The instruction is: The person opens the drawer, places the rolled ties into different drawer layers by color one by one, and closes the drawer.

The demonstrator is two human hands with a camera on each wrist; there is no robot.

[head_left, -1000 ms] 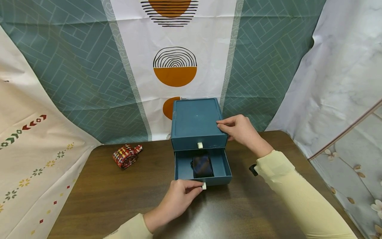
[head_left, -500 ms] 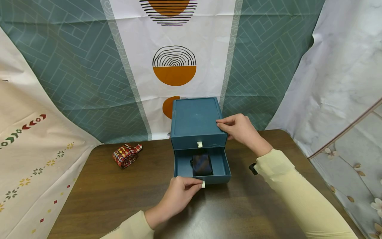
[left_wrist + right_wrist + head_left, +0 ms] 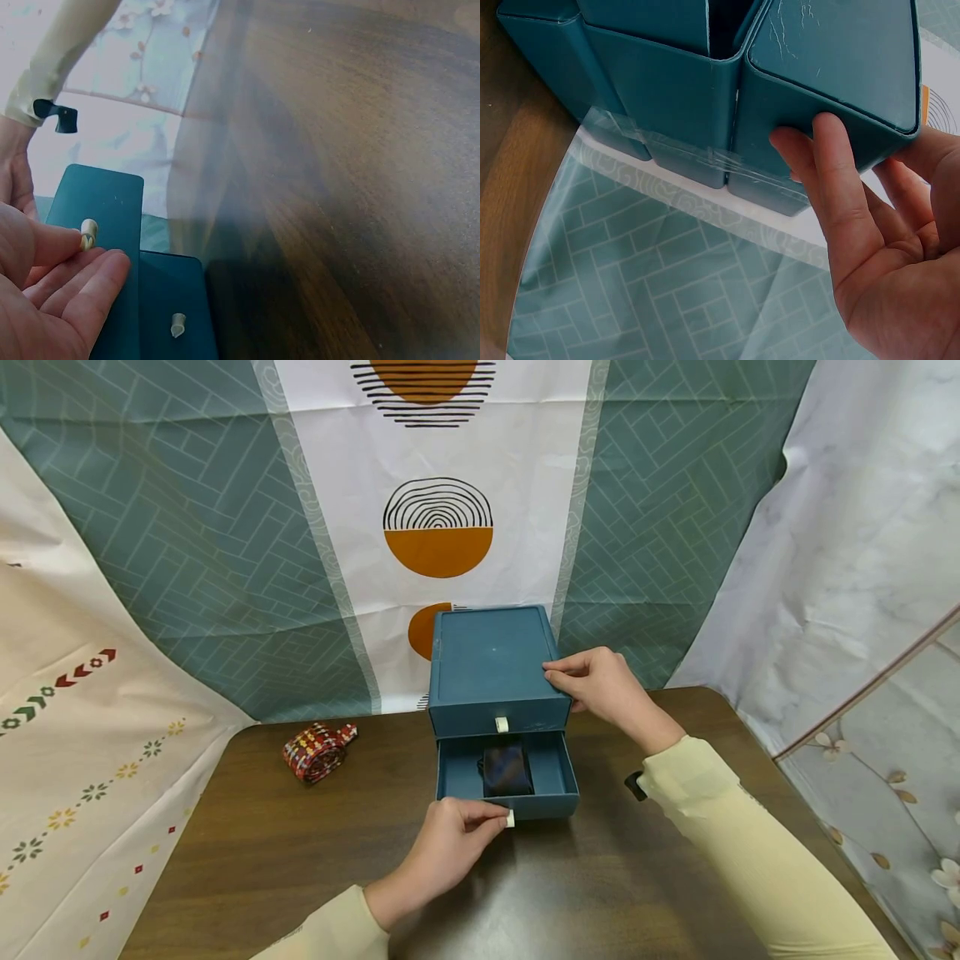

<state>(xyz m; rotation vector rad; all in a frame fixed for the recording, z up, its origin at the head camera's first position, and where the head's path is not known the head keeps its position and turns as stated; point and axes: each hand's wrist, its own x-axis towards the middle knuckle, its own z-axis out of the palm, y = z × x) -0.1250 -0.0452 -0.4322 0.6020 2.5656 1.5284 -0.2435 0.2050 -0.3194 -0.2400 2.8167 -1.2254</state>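
Observation:
A teal drawer box (image 3: 491,656) stands at the back of the table with one drawer (image 3: 540,808) pulled partway out beneath its top section. In that drawer lies a rolled dark necktie (image 3: 507,770). My left hand (image 3: 450,847) pinches the drawer's pale pull tab (image 3: 88,232) between thumb and fingers. My right hand (image 3: 603,681) rests at the box's upper right edge. Its fingers (image 3: 840,172) press against the side in the right wrist view, spread over top and side. A rolled red checked necktie (image 3: 318,752) lies on the table at the left.
The brown wooden table (image 3: 300,852) reaches to a patterned cloth backdrop (image 3: 225,610) close behind the box. Another pull tab (image 3: 502,724) sits on the top section's front. In the left wrist view, a lower drawer front (image 3: 172,292) carries its own tab.
My left hand has moved slightly away from me with the tab, and the drawer has slid a little further into the box. My right hand has stayed at the box's edge.

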